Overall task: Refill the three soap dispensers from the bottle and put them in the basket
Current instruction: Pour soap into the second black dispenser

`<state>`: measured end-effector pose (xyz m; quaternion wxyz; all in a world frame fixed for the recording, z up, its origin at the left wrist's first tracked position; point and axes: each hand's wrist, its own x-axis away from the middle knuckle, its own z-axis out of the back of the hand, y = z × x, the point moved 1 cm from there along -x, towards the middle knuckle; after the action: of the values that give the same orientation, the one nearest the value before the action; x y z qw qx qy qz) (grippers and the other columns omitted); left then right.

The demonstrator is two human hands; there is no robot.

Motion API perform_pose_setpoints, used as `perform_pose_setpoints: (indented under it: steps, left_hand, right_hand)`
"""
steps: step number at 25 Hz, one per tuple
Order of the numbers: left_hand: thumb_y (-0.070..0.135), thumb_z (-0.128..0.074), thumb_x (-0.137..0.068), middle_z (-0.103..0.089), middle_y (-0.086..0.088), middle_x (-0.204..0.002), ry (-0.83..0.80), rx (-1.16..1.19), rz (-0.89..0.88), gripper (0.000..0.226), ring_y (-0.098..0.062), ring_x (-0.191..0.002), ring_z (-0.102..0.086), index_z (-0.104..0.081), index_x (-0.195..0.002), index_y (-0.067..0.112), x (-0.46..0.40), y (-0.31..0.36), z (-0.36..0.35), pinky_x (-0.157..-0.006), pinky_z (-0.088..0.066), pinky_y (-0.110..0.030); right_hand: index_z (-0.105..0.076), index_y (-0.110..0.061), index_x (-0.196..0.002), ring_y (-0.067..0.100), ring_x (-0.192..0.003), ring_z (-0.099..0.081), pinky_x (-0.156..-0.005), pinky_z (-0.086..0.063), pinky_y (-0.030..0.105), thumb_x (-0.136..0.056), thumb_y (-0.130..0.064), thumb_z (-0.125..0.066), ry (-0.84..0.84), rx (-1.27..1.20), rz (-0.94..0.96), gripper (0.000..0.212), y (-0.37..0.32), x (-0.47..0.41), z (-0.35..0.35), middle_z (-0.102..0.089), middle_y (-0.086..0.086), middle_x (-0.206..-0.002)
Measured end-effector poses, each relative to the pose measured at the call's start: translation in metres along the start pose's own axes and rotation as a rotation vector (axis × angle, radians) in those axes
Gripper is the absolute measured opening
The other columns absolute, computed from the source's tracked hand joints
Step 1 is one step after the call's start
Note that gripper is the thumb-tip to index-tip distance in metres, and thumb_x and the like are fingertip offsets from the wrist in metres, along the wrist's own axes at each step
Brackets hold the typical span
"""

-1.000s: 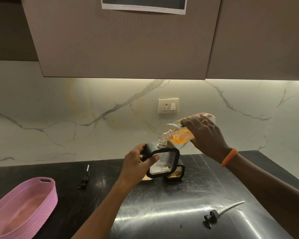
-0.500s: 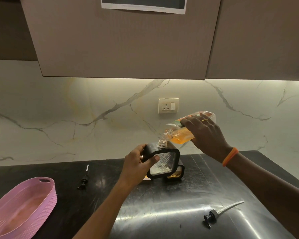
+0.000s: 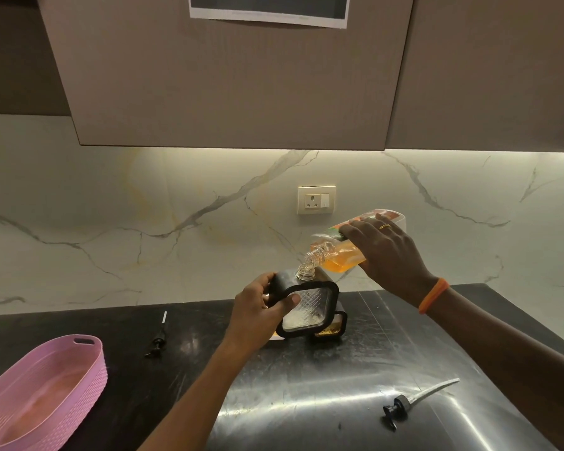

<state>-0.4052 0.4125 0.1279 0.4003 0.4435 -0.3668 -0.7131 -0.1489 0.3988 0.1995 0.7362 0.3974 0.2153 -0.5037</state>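
My left hand (image 3: 261, 309) grips a square clear soap dispenser (image 3: 308, 309) with a black frame, tilted above the counter with its neck uncapped. My right hand (image 3: 385, 250) holds the refill bottle (image 3: 337, 255) of orange soap, tipped so its mouth meets the dispenser's neck. A second black-framed dispenser (image 3: 329, 330) stands right behind the first, mostly hidden. A pink woven basket (image 3: 43, 392) sits at the left front. I cannot see a third dispenser.
One black pump head with tube (image 3: 158, 338) lies on the dark counter (image 3: 306, 402) left of centre, and another pump (image 3: 411, 402) lies at the front right. A wall socket (image 3: 316, 200) sits on the marble backsplash. Cabinets hang overhead.
The bottle and dispenser have stayed together at the same spot; my right hand has tipped the bottle only slightly.
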Motion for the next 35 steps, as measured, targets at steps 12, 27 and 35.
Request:
perform_pose_setpoints:
  steps: [12,27,35]
  left_hand:
    - [0.032,-0.074,-0.083,-0.066,0.001,-0.113,-0.004,-0.010,0.002,0.051,-0.017,-0.097,-0.067,-0.055,-0.128,0.018,0.0004,0.0012,-0.0040,-0.076,-0.061,-0.034]
    - [0.030,-0.074,-0.083,-0.066,0.000,-0.113,0.004,-0.007,0.001,0.053,-0.018,-0.097,-0.067,-0.055,-0.129,0.017,0.0014,0.0028,-0.0039,-0.077,-0.061,-0.035]
    - [0.031,-0.074,-0.083,-0.066,0.001,-0.112,-0.001,-0.005,-0.003,0.048,-0.019,-0.097,-0.067,-0.056,-0.126,0.019,0.0033,0.0041,-0.0048,-0.077,-0.061,-0.035]
  right_hand:
    - [-0.062,-0.011,-0.117,0.035,-0.100,-0.066,-0.091,-0.049,0.053,-0.061,-0.018,-0.090,-0.007,0.013,0.004,0.063,0.0034,0.0038,0.0009,-0.067,0.014,-0.115]
    - [-0.061,-0.011,-0.119,0.035,-0.103,-0.065,-0.094,-0.048,0.053,-0.064,-0.017,-0.087,-0.009,0.019,0.013,0.062,0.0049,0.0025,0.0006,-0.066,0.014,-0.117]
    - [-0.061,-0.010,-0.119,0.036,-0.102,-0.065,-0.093,-0.048,0.055,-0.061,-0.015,-0.089,-0.004,0.022,0.023,0.065,0.0059,0.0035,0.0021,-0.066,0.016,-0.117]
